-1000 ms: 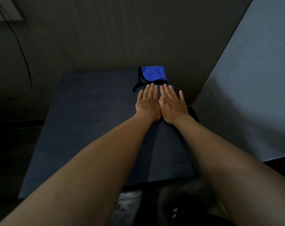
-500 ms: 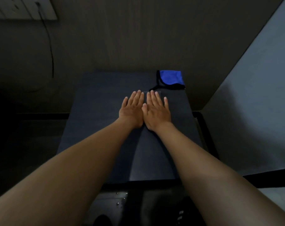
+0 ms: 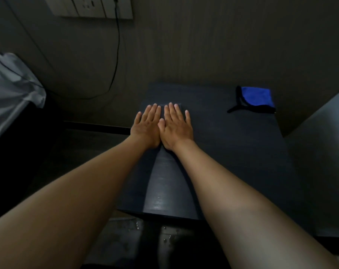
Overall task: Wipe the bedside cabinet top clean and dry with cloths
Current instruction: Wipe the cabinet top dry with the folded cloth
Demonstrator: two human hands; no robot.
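- Head view: my left hand (image 3: 146, 127) lies flat on the dark top of the bedside cabinet (image 3: 232, 152), palm down, with the fingers straight and close together. It holds nothing.
- My right hand (image 3: 175, 126) lies flat just beside it, also palm down, fingers straight and only a little spread. The two thumbs touch each other along their inner sides. This hand also grips nothing.
- Both hands are on the far left part of the cabinet top, near its left edge. Under my fingertips there seems to be a dark flat cloth, because I see a faint straight edge just beyond them, but the light is too weak and I cannot tell for sure.
- Both forearms are bare and reach forward from the bottom corners of the picture.
- The blue cloth (image 3: 257, 98) with a black border lies at the far right corner of the cabinet top, well apart from my hands. A black strip of its border sticks out to the left.
- On the wall behind the cabinet there is a light socket panel (image 3: 91, 6), and a black cable (image 3: 117, 55) hangs down from it.
- At the left edge there is a grey fabric (image 3: 11, 78), crumpled.
- A pale surface (image 3: 320, 152) rises at the right of the cabinet.
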